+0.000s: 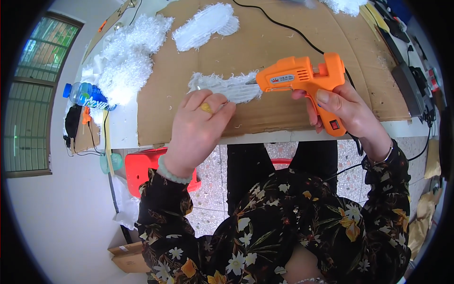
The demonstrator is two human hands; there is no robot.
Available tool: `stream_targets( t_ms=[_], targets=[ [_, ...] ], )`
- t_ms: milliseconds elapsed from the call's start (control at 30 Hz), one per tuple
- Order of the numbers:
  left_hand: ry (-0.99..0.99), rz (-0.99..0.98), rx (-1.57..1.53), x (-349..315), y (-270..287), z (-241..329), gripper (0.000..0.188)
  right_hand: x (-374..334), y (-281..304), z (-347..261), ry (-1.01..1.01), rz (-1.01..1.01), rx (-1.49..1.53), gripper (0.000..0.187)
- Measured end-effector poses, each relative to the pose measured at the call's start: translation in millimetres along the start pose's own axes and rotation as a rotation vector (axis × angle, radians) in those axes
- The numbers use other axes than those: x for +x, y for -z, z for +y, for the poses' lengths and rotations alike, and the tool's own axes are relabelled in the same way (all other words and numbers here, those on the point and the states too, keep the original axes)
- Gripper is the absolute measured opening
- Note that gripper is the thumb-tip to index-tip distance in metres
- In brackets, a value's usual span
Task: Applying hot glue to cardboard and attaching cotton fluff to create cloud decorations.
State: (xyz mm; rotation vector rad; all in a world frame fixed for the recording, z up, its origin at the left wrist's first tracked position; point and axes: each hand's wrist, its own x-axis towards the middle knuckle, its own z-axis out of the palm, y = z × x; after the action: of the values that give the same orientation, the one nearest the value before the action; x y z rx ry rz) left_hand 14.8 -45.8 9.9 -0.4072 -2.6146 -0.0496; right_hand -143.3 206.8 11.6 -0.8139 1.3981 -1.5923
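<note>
My right hand (344,105) is wrapped round the grip of an orange hot glue gun (288,75). The gun's metal nozzle points left and meets the right part of a white frayed fabric strip (236,87) lying on brown cardboard (283,116). At the strip's near left edge is my left hand (201,116), its fingers curled and closed on the fabric. Its fingertips are partly hidden behind the knuckles. Another white frayed piece (205,27) lies farther back on the cardboard, apart from both hands.
Fluffy white shreds (130,59) are heaped at the left, with a blue-capped bottle (87,96) beside them. The black cord (288,26) runs across the cardboard's back. A grey box (407,90) stands at the right edge. A red stool (142,168) is below the table.
</note>
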Motion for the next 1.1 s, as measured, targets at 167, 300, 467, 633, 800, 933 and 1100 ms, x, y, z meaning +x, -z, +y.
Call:
stream_targets(
  t_ms=[167, 300, 467, 633, 800, 933, 1100],
  targets=[
    [-0.113, -0.105, 0.063, 17, -4, -1, 0.017, -1, 1, -2, -0.014, 0.006, -0.032, 0.058],
    [0.059, -0.115, -0.033, 15, -11, -3, 0.014, 0, 2, -7, -0.001, 0.001, -0.021, 0.058],
    [0.173, -0.052, -0.201, 4, -16, -1, 0.016, 6, -8, -17, -0.081, 0.016, -0.116, 0.038],
    [0.122, -0.015, -0.222, 3, -11, -2, 0.018, 21, -3, -16, -0.144, -0.138, -0.256, 0.039],
    [0.472, 0.045, -0.504, -4, -7, -8, 0.026, 31, -2, -17, -0.289, -0.223, -0.281, 0.043],
    [0.400, -0.026, -0.461, 6, -8, -18, 0.026, 32, -6, -18, -0.285, -0.192, -0.251, 0.045],
    [0.316, -0.042, -0.352, 8, -10, -19, 0.029, 32, -7, -20, -0.272, -0.207, -0.277, 0.046]
  ],
)
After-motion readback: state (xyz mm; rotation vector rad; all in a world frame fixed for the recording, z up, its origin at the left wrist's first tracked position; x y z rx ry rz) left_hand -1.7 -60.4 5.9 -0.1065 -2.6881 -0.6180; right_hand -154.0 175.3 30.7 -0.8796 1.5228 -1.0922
